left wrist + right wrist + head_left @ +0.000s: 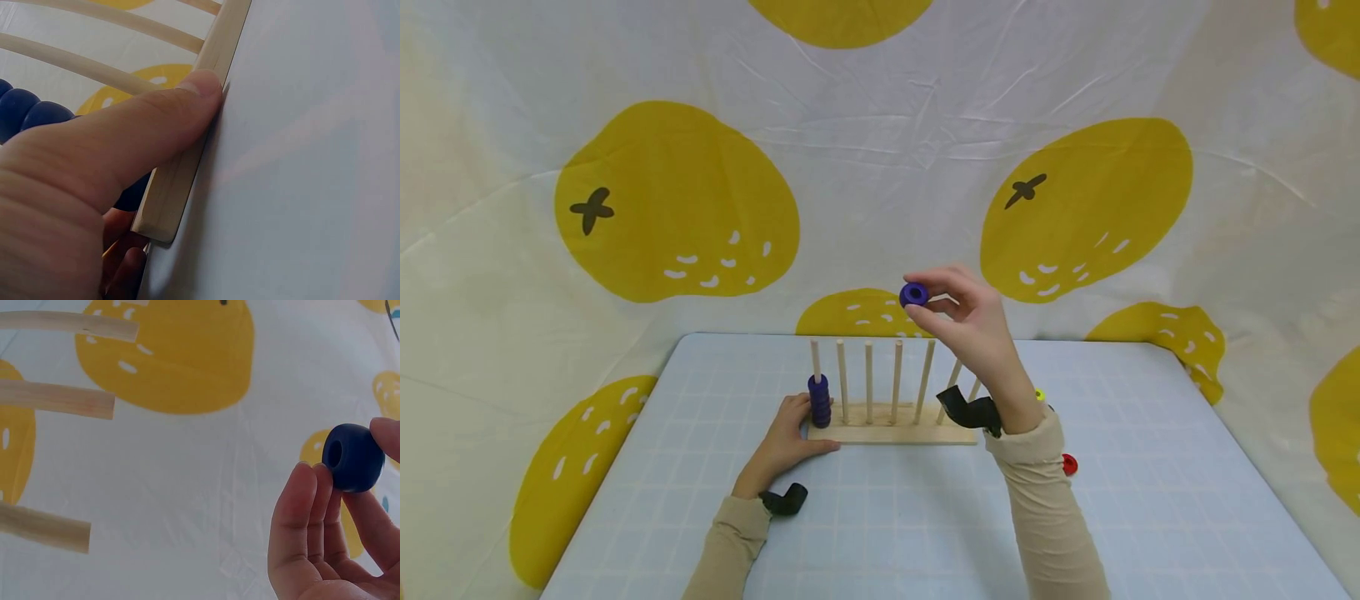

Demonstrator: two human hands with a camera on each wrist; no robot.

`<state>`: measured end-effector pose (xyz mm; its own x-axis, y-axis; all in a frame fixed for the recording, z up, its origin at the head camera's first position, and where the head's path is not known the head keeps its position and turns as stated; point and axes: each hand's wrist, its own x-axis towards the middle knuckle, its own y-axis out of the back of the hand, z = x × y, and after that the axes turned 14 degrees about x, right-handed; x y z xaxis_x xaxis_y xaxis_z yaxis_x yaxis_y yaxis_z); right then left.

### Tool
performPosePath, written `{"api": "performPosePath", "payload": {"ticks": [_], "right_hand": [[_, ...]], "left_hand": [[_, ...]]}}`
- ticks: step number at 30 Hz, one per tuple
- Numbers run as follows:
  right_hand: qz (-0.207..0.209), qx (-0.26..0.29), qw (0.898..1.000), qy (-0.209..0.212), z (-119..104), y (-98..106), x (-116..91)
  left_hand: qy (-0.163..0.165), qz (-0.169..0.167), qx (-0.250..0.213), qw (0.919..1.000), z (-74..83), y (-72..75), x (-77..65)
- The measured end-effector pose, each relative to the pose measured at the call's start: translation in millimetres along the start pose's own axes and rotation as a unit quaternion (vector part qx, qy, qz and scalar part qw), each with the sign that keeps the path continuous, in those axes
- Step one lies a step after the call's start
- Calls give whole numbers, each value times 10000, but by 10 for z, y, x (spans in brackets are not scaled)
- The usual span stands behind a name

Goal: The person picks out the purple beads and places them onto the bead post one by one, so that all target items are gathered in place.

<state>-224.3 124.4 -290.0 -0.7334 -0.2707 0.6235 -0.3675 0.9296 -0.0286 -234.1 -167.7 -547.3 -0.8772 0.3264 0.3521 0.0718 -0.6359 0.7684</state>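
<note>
A wooden peg stand (pixel 895 436) with a row of upright pegs stands on the table. Several dark blue-purple beads (pixel 819 402) are stacked on its leftmost peg. My left hand (pixel 786 437) grips the left end of the base; in the left wrist view the thumb (pixel 162 109) presses its front edge and the other fingers go behind it. High above the stand, my right hand (pixel 970 317) pinches one blue bead (pixel 362 461) between thumb and fingertips. The bead's hole shows, and it is apart from the pegs. My right forearm hides part of the stand's right end.
A red bead (pixel 1070 464) and a yellow bead (pixel 1040 395) lie right of the stand, partly behind my right arm. The table (pixel 865 533) has a pale blue checked cover. A white cloth (pixel 880 167) with yellow fruit prints hangs behind it.
</note>
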Motion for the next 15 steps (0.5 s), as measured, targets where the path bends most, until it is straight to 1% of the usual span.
{"api": "performPosePath", "payload": {"ticks": [7,15], "right_hand": [[-165,223,9996,24,15,-142,117],[-222,230,9995,3,108,-302,217]], "left_hand": [[-19,-11,26,10000,0,9,3],[-106,72,31,9999,-19,-20,5]]}}
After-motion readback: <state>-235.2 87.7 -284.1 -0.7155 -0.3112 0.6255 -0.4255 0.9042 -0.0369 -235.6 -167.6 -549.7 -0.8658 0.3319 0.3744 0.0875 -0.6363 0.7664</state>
